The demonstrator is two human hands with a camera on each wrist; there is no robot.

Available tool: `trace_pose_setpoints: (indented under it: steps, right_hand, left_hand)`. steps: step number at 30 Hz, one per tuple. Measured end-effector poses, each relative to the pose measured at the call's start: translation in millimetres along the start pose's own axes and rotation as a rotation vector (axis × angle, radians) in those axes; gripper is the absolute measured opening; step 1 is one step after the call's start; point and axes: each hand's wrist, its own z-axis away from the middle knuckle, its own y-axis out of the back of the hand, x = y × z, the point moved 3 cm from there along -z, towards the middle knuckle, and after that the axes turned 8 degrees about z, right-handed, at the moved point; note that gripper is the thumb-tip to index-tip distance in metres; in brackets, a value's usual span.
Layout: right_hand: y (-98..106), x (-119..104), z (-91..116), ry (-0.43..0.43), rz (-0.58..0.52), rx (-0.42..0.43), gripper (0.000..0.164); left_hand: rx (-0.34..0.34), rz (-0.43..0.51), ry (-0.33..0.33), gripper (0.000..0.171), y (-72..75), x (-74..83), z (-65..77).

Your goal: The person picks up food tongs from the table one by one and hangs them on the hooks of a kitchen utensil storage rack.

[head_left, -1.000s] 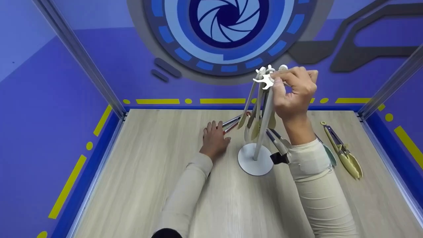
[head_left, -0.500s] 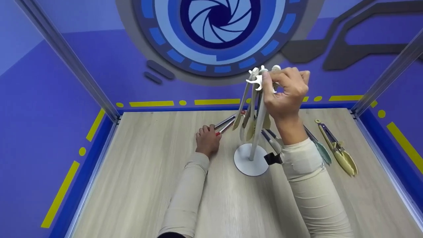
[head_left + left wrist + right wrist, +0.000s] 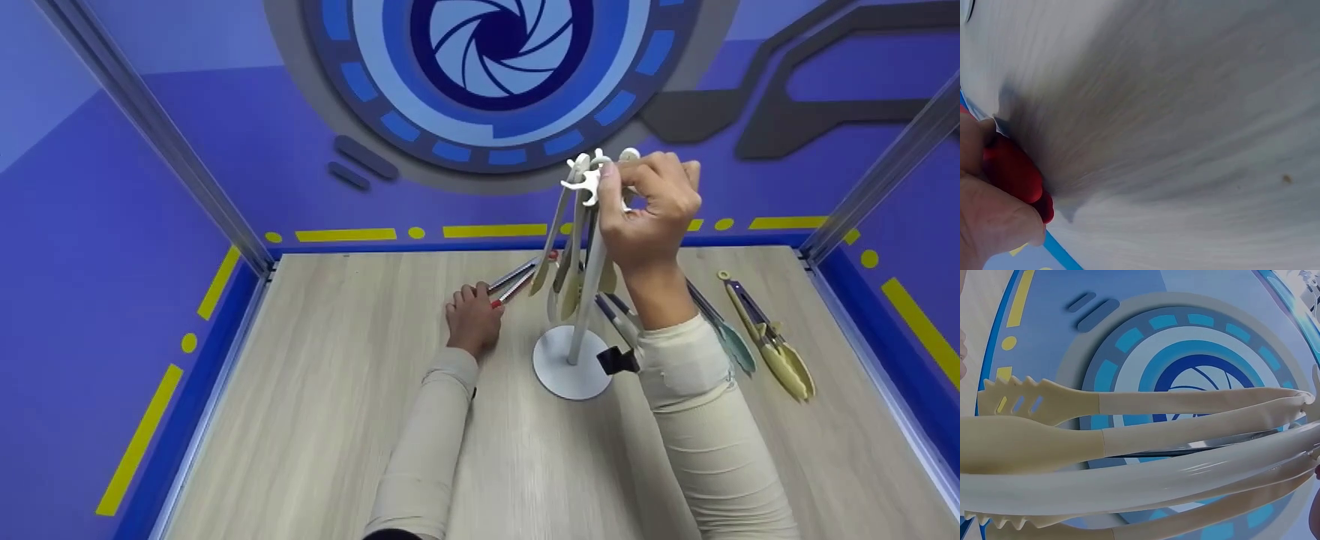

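My left hand (image 3: 472,321) grips the red-tipped end of a pair of metal tongs (image 3: 515,286) lying on the table left of the stand. In the left wrist view, thumb and fingers close round the red tip (image 3: 1013,169). My right hand (image 3: 651,208) pinches the white hooked top (image 3: 585,184) of an upright utensil stand, its thumb over the hooks. Several utensils hang from it, seen in the right wrist view: a beige slotted turner (image 3: 1027,402) and a beige spoon-shaped one (image 3: 1016,439), beside the white post (image 3: 1100,492).
The stand's round base (image 3: 559,379) sits on the wooden table (image 3: 337,390). To the right lie yellow tongs (image 3: 784,364) and teal-headed tongs (image 3: 735,345). Grey tongs (image 3: 619,321) lie partly behind the right wrist. Blue panels (image 3: 375,195) enclose the back and sides.
The left fingers, spread over the tongs a second ago, have curled round their red end. The right thumb has shifted up onto the stand's hooks. The head view has moved slightly.
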Motion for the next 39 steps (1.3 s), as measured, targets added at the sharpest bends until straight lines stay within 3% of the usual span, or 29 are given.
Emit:
trace_pose_setpoints:
  steps: [12, 17, 24, 34, 39]
  right_hand:
    - [-1, -1, 1, 0.017, -0.019, -0.01, 0.025]
    - [-2, -2, -1, 0.017, -0.022, -0.019, 0.025]
    - [0, 1, 0, 0.012, -0.01, -0.024, 0.025]
    - [1, 0, 1, 0.01, -0.02, -0.031, 0.025]
    - [1, 0, 1, 0.005, -0.012, -0.031, 0.024]
  left_hand:
    - [0.048, 0.153, 0.016, 0.053, 5.7, -3.5, 7.2]
    - [0.097, 0.156, -0.049, 0.049, 17.7, -3.5, 16.2]
    - [0.046, 0.135, -0.098, 0.046, 24.9, 1.6, 28.6]
    - [0.064, 0.237, -0.219, 0.034, 34.9, 4.5, 46.4]
    - [0.099, 0.284, -0.326, 0.032, 43.2, 2.6, 59.1]
